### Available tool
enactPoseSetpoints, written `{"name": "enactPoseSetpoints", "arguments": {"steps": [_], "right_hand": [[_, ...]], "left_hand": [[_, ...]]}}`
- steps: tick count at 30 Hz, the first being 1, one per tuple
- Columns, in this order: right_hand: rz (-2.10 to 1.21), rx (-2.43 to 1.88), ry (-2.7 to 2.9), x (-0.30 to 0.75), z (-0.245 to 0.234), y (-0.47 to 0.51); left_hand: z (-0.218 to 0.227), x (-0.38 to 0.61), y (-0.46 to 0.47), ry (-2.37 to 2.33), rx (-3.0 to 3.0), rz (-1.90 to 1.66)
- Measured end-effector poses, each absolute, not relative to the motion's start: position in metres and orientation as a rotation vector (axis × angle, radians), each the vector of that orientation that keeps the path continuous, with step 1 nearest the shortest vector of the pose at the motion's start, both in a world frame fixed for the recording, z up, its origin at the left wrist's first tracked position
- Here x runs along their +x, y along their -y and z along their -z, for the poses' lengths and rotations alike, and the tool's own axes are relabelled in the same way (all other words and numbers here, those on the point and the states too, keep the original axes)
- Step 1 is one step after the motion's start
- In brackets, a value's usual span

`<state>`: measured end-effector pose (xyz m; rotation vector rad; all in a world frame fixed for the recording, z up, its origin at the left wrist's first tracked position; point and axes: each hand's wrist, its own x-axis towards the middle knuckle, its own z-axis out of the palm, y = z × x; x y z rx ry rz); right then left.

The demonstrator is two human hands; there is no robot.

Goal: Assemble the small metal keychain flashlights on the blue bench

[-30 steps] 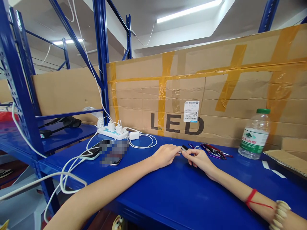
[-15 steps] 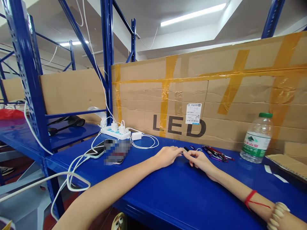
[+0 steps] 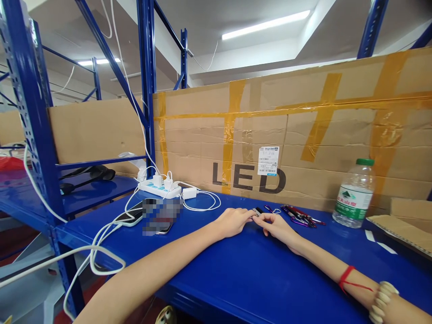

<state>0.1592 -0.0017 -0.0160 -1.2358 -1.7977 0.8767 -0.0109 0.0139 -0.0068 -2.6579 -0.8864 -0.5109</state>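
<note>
A black piece (image 3: pixel 258 209) sits just right of the frame's centre.
My right hand (image 3: pixel 276 227) pinches it, nearly closed; my left hand (image 3: pixel 232 222) bends palm-down against it, and whether that one grips, I cannot tell.

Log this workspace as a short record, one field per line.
Left hand: the left hand, back upward, fingertips at a small dark item, mostly hidden
Right hand: the right hand, fingertips at the same item
Surface: blue tabletop
Right of hands: slim red, purple and dark items, then green-capped bottle
Left of hands: phone, white power strip
Backdrop: taped cardboard marked LED
</note>
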Motion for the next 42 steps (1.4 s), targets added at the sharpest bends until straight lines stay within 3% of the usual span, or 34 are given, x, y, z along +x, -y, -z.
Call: {"name": "enactPoseSetpoints", "arguments": {"steps": [42], "right_hand": [[-0.958,-1.12,1.728,0.1602,0.0174,-0.0012]], "left_hand": [[0.0036,-0.0094,-0.0144,1.064,-2.731,0.478]]}}
